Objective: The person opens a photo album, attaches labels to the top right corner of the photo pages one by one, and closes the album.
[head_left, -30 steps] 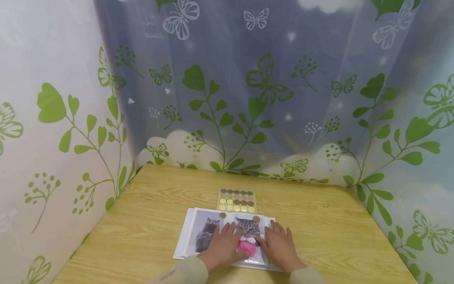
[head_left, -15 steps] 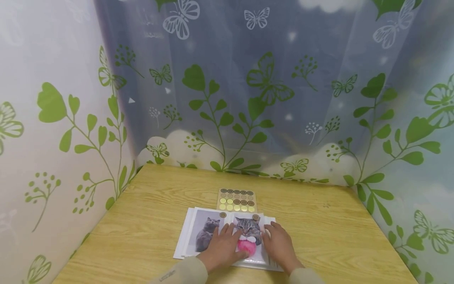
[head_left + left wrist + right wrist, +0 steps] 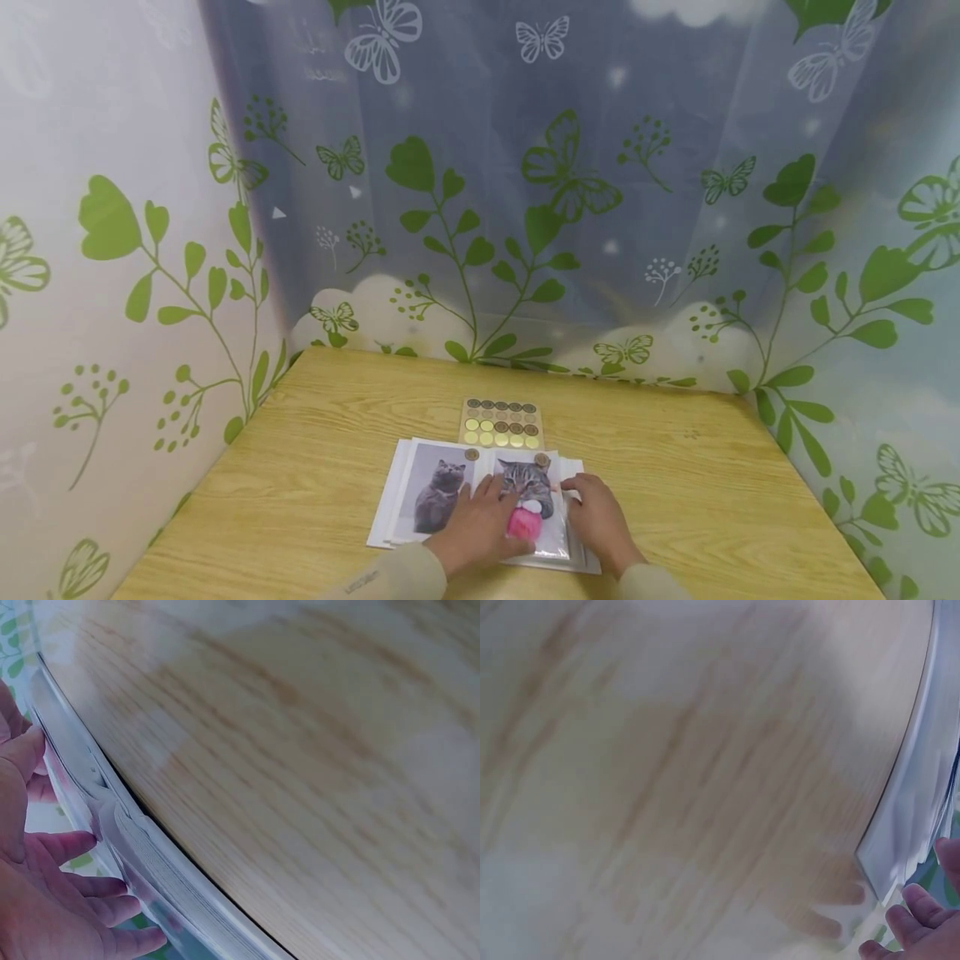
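A white photo album (image 3: 384, 508) lies open on the table, with a grey cat photo (image 3: 435, 496) on the left page and a tabby cat photo with a pink ball (image 3: 525, 477) on the right page. My left hand (image 3: 480, 525) rests across the lower middle of the spread, fingers spread, straight and thumb over the right page. At the right page's outer edge is my right hand (image 3: 600, 517), its index finger bent and fingertips right at the edge; I cannot tell whether they pinch the page. In the left wrist view the album's page stack (image 3: 161, 862) shows beneath the fingers.
Behind the album lies a sheet of round stickers (image 3: 501, 421), in gold and brown rows. Brown round stickers (image 3: 471, 455) sit at the top of both photos. The wooden table (image 3: 300, 467) is enclosed by a curtain (image 3: 487, 250) printed with leaves and butterflies.
My left hand has shifted slightly right over the right page. My right hand's fingers have drawn back from the tabby photo to the page's outer edge and bent.
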### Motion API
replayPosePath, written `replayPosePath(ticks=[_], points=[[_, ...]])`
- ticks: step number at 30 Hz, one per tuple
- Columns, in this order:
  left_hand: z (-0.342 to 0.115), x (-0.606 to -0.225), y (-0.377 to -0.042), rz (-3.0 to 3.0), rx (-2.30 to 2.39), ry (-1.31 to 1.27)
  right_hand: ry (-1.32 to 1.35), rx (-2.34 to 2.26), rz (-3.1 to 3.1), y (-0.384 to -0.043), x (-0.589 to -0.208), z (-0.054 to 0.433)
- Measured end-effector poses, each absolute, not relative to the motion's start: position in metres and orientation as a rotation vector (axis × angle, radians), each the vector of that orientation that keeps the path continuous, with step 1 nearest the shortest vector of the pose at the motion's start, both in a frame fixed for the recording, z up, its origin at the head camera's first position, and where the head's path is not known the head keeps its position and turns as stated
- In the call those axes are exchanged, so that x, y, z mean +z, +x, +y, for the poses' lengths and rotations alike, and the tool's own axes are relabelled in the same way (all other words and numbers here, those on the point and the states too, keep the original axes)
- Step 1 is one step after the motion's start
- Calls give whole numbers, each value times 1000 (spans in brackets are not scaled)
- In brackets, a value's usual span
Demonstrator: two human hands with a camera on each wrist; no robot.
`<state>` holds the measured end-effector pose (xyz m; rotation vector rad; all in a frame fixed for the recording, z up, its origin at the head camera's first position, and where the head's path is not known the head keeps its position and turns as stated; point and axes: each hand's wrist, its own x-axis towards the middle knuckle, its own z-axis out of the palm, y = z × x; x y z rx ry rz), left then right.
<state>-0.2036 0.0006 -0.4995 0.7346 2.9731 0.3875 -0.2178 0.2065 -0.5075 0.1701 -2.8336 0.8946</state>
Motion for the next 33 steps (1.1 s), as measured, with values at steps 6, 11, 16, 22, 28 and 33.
replayPosePath(ticks=[6, 11, 16, 22, 28, 33], points=[[1, -501, -202, 2982, 369, 779, 139, 909, -2858, -218, -510, 209], [3, -501, -201, 2981, 351, 812, 130, 887, -2878, -219, -510, 209], [3, -502, -202, 2971, 344, 805, 137, 826, -2902, -217, -508, 209], [-2, -501, -201, 2961, 416, 814, 231, 625, -2912, -215, -509, 211], [-8, -497, -198, 2973, 486, 855, 328, 468, -2854, -214, -514, 213], [-11, -496, -197, 2994, 519, 907, 360, 432, -2915, -214, -514, 211]])
